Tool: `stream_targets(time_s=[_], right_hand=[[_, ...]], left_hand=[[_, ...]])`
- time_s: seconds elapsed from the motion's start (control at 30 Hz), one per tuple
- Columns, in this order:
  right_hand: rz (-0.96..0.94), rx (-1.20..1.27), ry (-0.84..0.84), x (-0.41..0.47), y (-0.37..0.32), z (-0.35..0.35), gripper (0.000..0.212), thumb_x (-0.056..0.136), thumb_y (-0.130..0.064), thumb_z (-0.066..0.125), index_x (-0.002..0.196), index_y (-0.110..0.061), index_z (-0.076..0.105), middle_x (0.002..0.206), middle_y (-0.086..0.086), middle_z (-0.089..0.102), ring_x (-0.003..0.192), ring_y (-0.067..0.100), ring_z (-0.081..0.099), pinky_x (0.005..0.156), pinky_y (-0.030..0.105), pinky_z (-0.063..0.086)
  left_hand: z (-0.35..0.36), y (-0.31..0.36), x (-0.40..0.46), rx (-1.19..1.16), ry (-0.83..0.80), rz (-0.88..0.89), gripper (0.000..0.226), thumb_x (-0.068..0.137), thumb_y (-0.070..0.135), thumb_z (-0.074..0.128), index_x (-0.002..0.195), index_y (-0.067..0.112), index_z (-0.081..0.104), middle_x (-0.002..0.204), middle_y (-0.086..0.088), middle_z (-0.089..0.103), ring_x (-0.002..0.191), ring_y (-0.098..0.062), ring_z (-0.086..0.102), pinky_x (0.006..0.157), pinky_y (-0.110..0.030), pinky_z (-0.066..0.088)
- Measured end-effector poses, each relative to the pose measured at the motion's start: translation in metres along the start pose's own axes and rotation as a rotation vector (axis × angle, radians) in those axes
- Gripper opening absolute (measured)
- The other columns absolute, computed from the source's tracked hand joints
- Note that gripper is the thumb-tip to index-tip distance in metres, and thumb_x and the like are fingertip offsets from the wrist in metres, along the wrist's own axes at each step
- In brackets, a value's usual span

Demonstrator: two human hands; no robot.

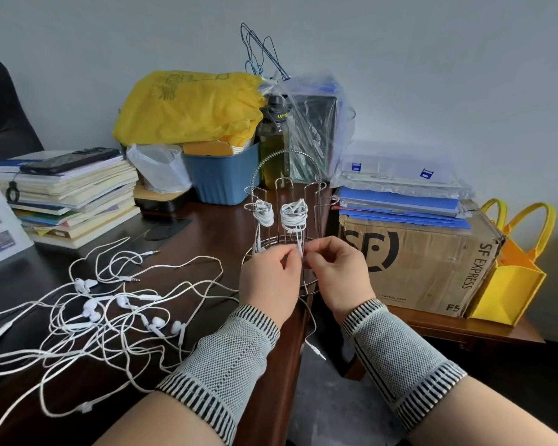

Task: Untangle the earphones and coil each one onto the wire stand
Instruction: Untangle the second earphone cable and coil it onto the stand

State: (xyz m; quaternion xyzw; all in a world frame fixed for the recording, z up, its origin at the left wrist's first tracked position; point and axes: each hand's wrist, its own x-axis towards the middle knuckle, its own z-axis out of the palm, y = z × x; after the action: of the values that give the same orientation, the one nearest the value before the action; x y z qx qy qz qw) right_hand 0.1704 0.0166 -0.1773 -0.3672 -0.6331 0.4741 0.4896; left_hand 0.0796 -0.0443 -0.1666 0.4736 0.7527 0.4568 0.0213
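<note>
Dark wooden desk carries tangled earphones, seemingly several pairs.

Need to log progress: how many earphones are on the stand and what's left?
Done: two white coils hang on the wire stand. In hand: left hand and right hand pinch a cable in front of the stand. Left: a tangled pile of earphones on the desk.
</note>
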Motion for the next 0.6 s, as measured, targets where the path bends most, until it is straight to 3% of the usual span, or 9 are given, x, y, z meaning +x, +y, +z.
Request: stream_targets(time_s=[0.13,0.27,0.43,0.53,0.6], right_hand=[[-0.031,-0.036,0.030,-0.009,0.008,0.008,0.022,0.088,-0.005,0.061,0.080,-0.024,0.071,0.081,-0.001,0.072,0.072,0.012,0.066,0.070,0.027,0.056],[-0.069,-0.043,0.056,-0.013,0.012,0.011,0.019,0.091,-0.006,0.059,0.089,-0.019,0.073,0.085,-0.003,0.073,0.077,0.007,0.066,0.075,0.025,0.056],[-0.063,0.006,0.047,-0.012,0.012,0.009,0.021,0.088,-0.001,0.059,0.086,-0.015,0.073,0.088,-0.003,0.073,0.083,0.007,0.067,0.081,0.026,0.056],[-0.055,0.033,0.077,-0.012,0.013,0.010,0.020,0.086,-0.002,0.062,0.080,-0.019,0.070,0.080,-0.003,0.071,0.073,0.007,0.065,0.074,0.026,0.056],[-0.047,0.042,0.115,-0.012,0.016,0.012,0.017,0.084,-0.004,0.066,0.080,-0.021,0.065,0.080,-0.002,0.069,0.072,0.010,0.063,0.073,0.028,0.055]], left_hand=[[0.002,-0.003,0.003,-0.042,0.013,-0.022,0.023,0.094,0.030,0.055,0.098,0.023,0.076,0.080,0.005,0.072,0.077,-0.014,0.062,0.067,-0.024,0.043],[0.004,-0.005,0.004,-0.131,0.009,-0.055,0.019,0.091,0.031,0.060,0.093,0.022,0.077,0.077,0.008,0.071,0.076,-0.009,0.064,0.066,-0.023,0.046],[0.004,-0.005,0.005,-0.196,0.009,-0.074,0.015,0.088,0.030,0.066,0.089,0.021,0.077,0.068,0.014,0.066,0.068,0.000,0.061,0.055,-0.006,0.041],[0.004,-0.006,0.005,-0.182,0.002,-0.072,0.015,0.089,0.029,0.065,0.085,0.021,0.077,0.064,0.011,0.065,0.063,-0.003,0.059,0.054,-0.011,0.041],[0.004,-0.008,0.006,-0.145,0.003,-0.078,0.017,0.089,0.029,0.064,0.082,0.020,0.076,0.061,0.009,0.064,0.062,-0.008,0.058,0.059,-0.022,0.043]])
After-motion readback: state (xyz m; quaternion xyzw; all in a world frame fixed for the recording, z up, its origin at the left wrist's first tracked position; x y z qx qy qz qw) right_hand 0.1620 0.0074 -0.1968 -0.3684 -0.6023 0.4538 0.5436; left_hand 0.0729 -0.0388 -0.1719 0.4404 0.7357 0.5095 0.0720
